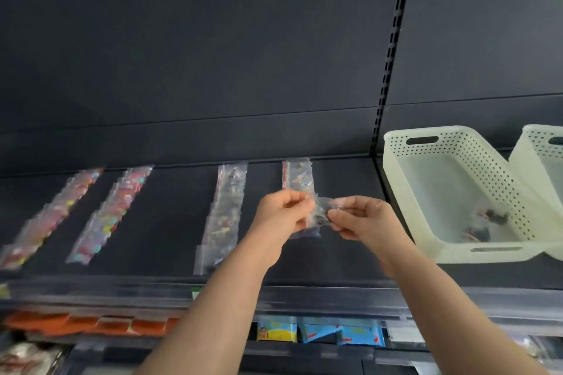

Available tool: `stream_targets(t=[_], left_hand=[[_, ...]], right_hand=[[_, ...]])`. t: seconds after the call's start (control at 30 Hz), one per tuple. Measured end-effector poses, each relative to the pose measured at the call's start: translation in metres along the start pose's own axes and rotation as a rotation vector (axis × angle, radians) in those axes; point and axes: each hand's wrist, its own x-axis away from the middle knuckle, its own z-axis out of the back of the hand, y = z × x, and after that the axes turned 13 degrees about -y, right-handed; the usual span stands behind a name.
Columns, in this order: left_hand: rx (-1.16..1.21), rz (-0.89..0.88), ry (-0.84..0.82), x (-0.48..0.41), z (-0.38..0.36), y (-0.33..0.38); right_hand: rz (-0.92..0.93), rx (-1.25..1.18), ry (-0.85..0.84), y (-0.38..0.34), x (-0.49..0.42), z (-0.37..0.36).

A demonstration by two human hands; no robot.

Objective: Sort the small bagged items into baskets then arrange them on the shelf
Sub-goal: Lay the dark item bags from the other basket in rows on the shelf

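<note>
right at the bottom, a lower shelf (304, 353) shows orange packs (91, 324) on the left and blue packs (344, 335) in the middle. two bare arms reach up from there over the dark shelf (164, 222). the left hand (281, 213) and the right hand (361, 218) are close together, and each one pinches an edge of the same small clear bag (320, 211) between thumb and fingers. the bag is held up just above the shelf, and something dark sits inside it, too blurry to tell. behind the hands, a row of clear bags (300, 181) runs toward the back wall. to the left lie three more rows: one of clear bags (224, 216) and two with bright colored bits (112, 213) (48, 218). on the right side of the shelf stands a white basket (457, 143) with little holes, holding a few small bags (484, 224). a second white basket (539, 143) touches it at the far right edge.
</note>
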Motion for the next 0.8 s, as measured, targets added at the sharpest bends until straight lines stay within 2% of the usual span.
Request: stream_targets(t=[0.13, 0.3, 0.4, 0.47, 0.57, 0.63, 0.8], left_hand=[[-0.055, 0.064, -0.047, 0.002, 0.011, -0.004], [-0.017, 0.084, -0.048, 0.002, 0.019, -0.014], [-0.056, 0.106, -0.003, 0.001, 0.023, -0.022], [-0.078, 0.143, -0.001, 0.002, 0.026, -0.028], [-0.142, 0.189, -0.004, 0.001, 0.028, -0.040], [-0.238, 0.172, 0.054, -0.002, 0.029, -0.049], [-0.398, 0.116, 0.172, -0.011, 0.030, -0.058]], right_hand=[[-0.008, -0.057, -0.031, 0.005, -0.002, -0.010], [-0.005, -0.045, 0.112, 0.014, -0.005, -0.017], [-0.053, -0.066, 0.035, 0.019, -0.001, -0.019], [-0.114, 0.027, -0.015, 0.025, 0.000, -0.018], [-0.149, 0.345, 0.071, 0.036, -0.005, -0.019], [-0.134, 0.491, 0.116, 0.040, -0.008, -0.023], [-0.083, 0.575, 0.223, 0.044, -0.016, -0.032]])
